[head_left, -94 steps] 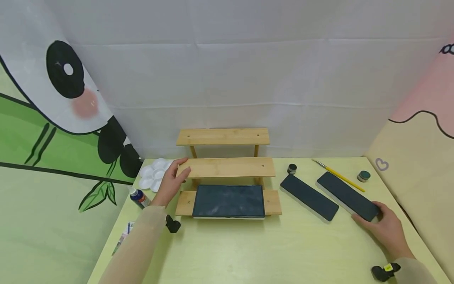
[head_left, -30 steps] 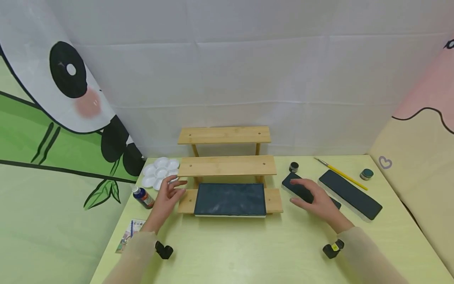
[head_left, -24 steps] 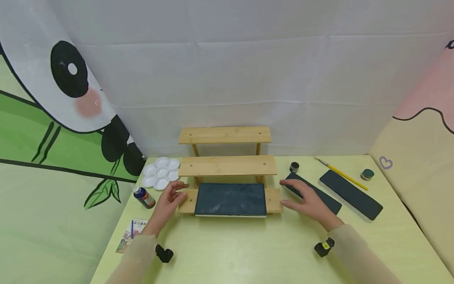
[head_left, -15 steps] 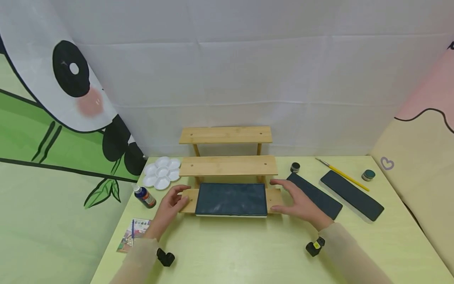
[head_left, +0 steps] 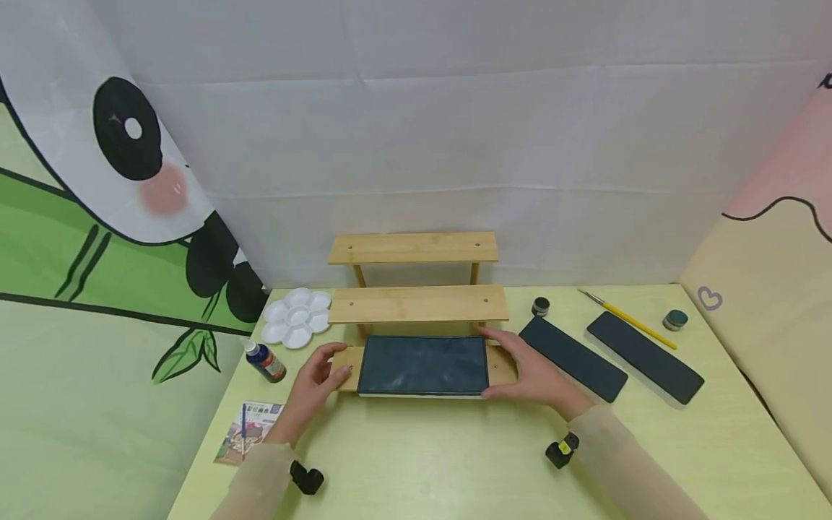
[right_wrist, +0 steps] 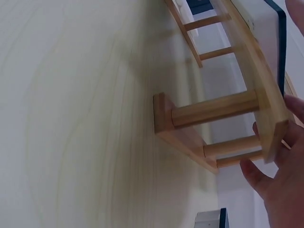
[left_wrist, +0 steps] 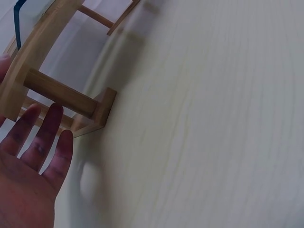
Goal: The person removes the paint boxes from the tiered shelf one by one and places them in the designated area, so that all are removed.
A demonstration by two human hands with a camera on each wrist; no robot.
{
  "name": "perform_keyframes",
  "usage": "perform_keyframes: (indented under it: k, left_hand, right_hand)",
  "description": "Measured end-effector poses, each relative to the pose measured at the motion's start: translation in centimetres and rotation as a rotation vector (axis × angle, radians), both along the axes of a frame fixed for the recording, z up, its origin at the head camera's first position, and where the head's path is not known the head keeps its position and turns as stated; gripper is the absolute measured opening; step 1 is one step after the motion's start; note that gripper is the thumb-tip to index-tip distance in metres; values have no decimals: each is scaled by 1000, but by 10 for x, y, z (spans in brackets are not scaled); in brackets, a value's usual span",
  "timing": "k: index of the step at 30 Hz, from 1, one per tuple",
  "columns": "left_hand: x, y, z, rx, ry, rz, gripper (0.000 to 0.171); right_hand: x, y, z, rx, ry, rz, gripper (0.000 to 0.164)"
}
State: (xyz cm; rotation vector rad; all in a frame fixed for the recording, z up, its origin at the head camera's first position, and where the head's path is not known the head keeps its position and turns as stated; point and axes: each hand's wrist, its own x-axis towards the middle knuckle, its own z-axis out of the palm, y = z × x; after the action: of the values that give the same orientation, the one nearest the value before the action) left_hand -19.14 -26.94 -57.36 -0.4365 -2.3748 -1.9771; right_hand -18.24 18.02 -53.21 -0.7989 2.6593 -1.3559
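Observation:
A three-tier wooden display stand (head_left: 416,303) stands at the back of the table. On its lowest board lies a wide, flat block (head_left: 422,365) with a dark blue top and white sides. My left hand (head_left: 310,393) grips the left end of that board, thumb and forefinger over it. In the left wrist view its other fingers (left_wrist: 42,137) spread beneath the board, near a leg. My right hand (head_left: 529,372) spans the block's right end, thumb at the front edge and forefinger at the back. Lower fingers (right_wrist: 256,178) hang below the board in the right wrist view.
On the right lie two narrow dark blocks (head_left: 573,359) (head_left: 643,357), a yellow paintbrush (head_left: 640,325) and two small paint jars (head_left: 540,306) (head_left: 675,319). On the left are a white flower-shaped palette (head_left: 297,318), a blue bottle (head_left: 265,361) and a booklet (head_left: 250,432).
My right hand has left the far-right narrow block and moved left onto the wide block. My left hand has come down from the middle board to the lowest board's end.

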Motion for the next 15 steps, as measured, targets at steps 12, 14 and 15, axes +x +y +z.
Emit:
perform_keyframes:
  k: [12, 14, 15]
  left_hand:
    - [-2, 2, -10, 67, 62, -29, 49]
    - [-2, 2, -11, 81, 67, -34, 49]
    - [-2, 2, -12, 87, 67, -38, 49]
  right_hand:
    - [-5, -10, -4, 58, -23, 44, 127]
    - [-5, -11, -4, 63, -27, 43, 130]
    - [-5, -12, -3, 70, -28, 39, 132]
